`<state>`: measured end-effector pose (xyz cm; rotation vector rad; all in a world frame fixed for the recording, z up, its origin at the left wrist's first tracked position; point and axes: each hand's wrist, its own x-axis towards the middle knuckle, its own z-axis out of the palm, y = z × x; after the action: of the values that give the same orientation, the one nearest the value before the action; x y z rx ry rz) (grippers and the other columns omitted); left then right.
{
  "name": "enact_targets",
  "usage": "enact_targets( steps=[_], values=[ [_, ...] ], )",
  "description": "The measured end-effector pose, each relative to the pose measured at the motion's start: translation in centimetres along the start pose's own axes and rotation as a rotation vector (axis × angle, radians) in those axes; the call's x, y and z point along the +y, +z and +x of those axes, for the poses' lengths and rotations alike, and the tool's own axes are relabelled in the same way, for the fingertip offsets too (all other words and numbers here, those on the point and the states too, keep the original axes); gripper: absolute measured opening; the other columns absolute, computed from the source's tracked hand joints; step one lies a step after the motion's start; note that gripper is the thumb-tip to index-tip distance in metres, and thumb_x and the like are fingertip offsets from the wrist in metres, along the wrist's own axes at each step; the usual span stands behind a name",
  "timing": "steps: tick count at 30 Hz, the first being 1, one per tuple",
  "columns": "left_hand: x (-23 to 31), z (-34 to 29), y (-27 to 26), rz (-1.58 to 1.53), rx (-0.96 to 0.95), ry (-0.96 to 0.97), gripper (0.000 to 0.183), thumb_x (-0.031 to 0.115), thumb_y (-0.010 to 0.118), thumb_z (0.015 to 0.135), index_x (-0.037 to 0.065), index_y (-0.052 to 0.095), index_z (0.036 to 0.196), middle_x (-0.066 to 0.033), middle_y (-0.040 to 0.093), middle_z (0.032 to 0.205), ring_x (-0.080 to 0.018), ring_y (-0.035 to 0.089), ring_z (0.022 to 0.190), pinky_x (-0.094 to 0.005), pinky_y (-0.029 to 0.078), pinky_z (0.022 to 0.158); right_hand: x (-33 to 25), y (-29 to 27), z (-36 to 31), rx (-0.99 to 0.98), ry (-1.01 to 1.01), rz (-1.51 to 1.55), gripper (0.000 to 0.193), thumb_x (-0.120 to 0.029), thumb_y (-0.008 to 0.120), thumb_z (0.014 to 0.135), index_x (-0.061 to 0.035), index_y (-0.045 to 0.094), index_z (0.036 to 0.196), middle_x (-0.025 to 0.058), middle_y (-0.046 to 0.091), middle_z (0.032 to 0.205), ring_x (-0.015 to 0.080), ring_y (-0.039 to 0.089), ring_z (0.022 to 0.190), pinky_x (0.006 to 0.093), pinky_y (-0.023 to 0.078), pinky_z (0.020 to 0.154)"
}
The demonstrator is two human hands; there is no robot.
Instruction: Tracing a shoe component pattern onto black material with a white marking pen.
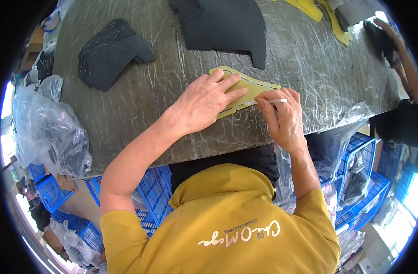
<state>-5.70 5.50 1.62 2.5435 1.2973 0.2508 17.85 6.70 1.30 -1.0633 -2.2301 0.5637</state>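
Observation:
A yellow pattern template (250, 87) with narrow slots along its edges lies flat on the table (163, 82). My left hand (204, 101) presses on its left part, fingers stretched out and spread. In my right hand (284, 119), at the template's right end, a slim white pen (277, 101) is pinched between thumb and fingers. Its tip points left, by the lower slot; I cannot make out whether it touches. What lies under the template is hidden. Beyond it rests a large dark fabric piece (222, 27).
Dark pieces with short white marks (110, 57) lie at the far left. Yellow templates (307, 8) sit far right. Clear plastic bags (49, 128) hang over the left edge. Blue crates (362, 150) stand below the right edge. Another person's arm (407, 68) shows at right.

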Motion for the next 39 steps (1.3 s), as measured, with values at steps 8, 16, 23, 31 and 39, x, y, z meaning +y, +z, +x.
enact_targets(
  steps=[8,16,23,31,39],
  values=[
    [0.2,0.2,-0.1,0.010,-0.006,0.000,0.057,-0.002,0.065,0.082,0.013,0.063,0.136,-0.0075,0.053,0.145,-0.0285,0.052,0.123,-0.0413,0.048,0.104,0.5,-0.8,-0.2,-0.004,0.065,-0.014,0.003,-0.010,0.063,0.098,-0.0080,0.065,0.098,0.0031,0.069,0.087,0.0240,0.065,0.081,0.0388,0.042,0.090],
    [0.2,0.1,-0.1,0.000,-0.009,0.001,0.056,-0.003,0.064,0.083,0.013,0.063,0.137,-0.0074,0.053,0.146,-0.0282,0.052,0.122,-0.0413,0.049,0.103,1.6,-1.7,-0.4,0.075,0.112,-0.111,0.002,-0.012,0.063,0.098,-0.0095,0.064,0.098,0.0047,0.065,0.081,0.0256,0.063,0.081,0.0409,0.043,0.089],
    [0.2,0.0,0.0,0.013,-0.002,0.002,0.056,-0.002,0.063,0.083,0.013,0.062,0.137,-0.0072,0.053,0.145,-0.0282,0.053,0.121,-0.0412,0.050,0.103,1.1,-1.5,-0.2,0.043,0.069,-0.039,0.004,-0.012,0.064,0.097,-0.0090,0.066,0.098,0.0043,0.069,0.086,0.0254,0.064,0.080,0.0402,0.042,0.089],
    [0.3,0.1,-0.1,0.020,-0.004,0.011,0.055,-0.003,0.063,0.084,0.013,0.063,0.136,-0.0075,0.053,0.145,-0.0276,0.054,0.119,-0.0408,0.051,0.101,2.4,-2.7,-0.3,0.144,0.178,-0.195,0.009,-0.014,0.062,0.098,-0.0091,0.067,0.094,0.0053,0.067,0.083,0.0273,0.062,0.079,0.0412,0.042,0.089],
    [0.9,0.1,0.1,0.057,0.007,0.029,0.053,0.008,0.068,0.084,0.008,0.062,0.136,-0.0113,0.053,0.145,-0.0285,0.054,0.119,-0.0402,0.051,0.100,2.7,-3.3,-0.3,0.163,0.190,-0.246,0.007,-0.014,0.063,0.097,-0.0101,0.067,0.093,0.0043,0.068,0.084,0.0263,0.061,0.079,0.0402,0.042,0.088]
  ],
)
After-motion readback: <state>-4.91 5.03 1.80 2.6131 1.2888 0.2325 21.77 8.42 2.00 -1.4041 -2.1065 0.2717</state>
